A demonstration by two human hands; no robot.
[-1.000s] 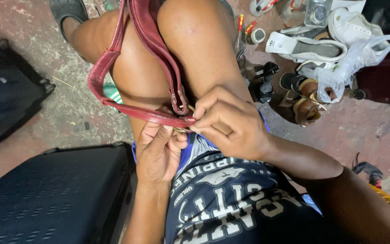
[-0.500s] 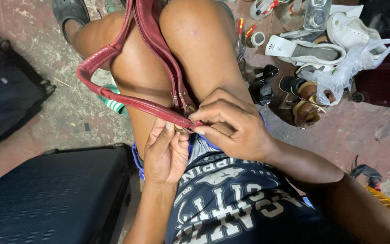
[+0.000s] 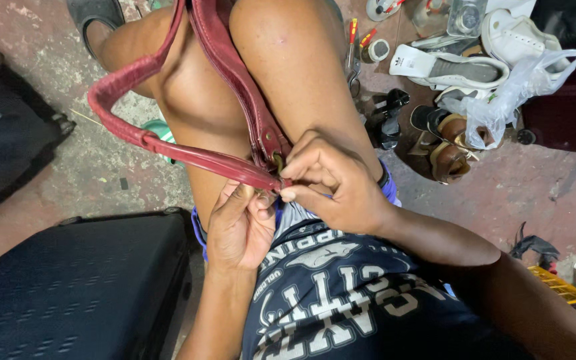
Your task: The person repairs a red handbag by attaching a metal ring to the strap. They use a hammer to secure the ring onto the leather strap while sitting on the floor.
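Note:
A dark red leather bag strap (image 3: 168, 143) loops across my bare thighs, and its ends meet at a small brass ring (image 3: 277, 162) near my lap. My left hand (image 3: 238, 227) pinches the strap end from below, palm up. From above, my right hand (image 3: 331, 180) closes its fingertips on the strap end right beside the ring. The rest of the red bag (image 3: 201, 20) runs up between my knees and out of the top of the view.
A dark blue suitcase (image 3: 68, 287) lies at the lower left, and a black case (image 3: 8, 133) sits at the left edge. Shoes, sandals, a white sneaker (image 3: 448, 67) and a clear plastic bag (image 3: 515, 87) are piled at the upper right. Screwdrivers (image 3: 355, 33) lie on the concrete floor.
The strap loop has swung further out to the left and flattened. Both hands stay pinched at the strap end by the ring, shifted slightly.

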